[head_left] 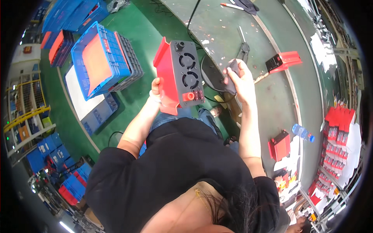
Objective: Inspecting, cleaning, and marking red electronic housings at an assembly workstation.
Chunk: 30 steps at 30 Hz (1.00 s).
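Evidently the weight sits in my left hand (155, 87), its fingers closed on the side of the red-and-black unit (179, 73); part of that hold is hidden behind the casing, so I cannot tell how far the fingers reach round. The unit is held up just right of that hand, clear of the workbench (272, 97), its black end with two fans (187, 61) turned up toward my view. My right hand (243, 79), well apart from the unit on its right, has thumb and fingers pinched together on a dark cloth (232, 79) that hangs bunched below them.

To manage both well, I'd judge the left hold needs to be firm and low, since the casing looks smooth and bulky for one hand. The cloth is best gathered small, so no loose corner snags on the red terminal (189, 96) or the round black connector (180, 46). I'd also mind the black cable (210, 99) looping between my hands.

Beyond my right hand a hand tool (244, 47) lies on the bench, with another red unit (285, 61) farther right; neither is touched.
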Tool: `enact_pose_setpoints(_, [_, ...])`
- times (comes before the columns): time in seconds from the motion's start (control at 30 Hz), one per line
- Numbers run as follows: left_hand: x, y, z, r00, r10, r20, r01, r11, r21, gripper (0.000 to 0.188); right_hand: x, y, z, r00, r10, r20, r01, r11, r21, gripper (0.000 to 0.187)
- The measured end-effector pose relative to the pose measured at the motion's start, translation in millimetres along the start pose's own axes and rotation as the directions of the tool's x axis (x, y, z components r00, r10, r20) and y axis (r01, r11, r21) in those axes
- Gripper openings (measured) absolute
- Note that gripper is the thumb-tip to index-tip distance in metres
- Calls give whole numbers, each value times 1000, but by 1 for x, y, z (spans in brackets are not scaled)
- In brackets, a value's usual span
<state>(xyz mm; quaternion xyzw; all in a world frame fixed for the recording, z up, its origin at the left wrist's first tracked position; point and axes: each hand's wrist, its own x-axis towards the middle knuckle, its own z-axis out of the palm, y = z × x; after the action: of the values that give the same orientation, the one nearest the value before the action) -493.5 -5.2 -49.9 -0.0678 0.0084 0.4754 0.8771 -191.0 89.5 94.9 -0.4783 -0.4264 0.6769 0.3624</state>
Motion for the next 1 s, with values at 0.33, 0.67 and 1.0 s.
enact_pose_setpoints(0.33, [25,-10,-20,991,-90,99,74,986,149,76,-78,-41,26,967,-243,-81,239,969,-53,19])
enact_pose_setpoints(0.67, [52,-32,-31,946,-304,112,304,952,23,71,-142,-34,44,874,-467,-132,379,826,-416,20])
enact_pose_setpoints(1.0, [69,-44,-43,896,-428,116,433,901,-20,67,-160,-20,41,663,-742,101,500,339,-797,19])
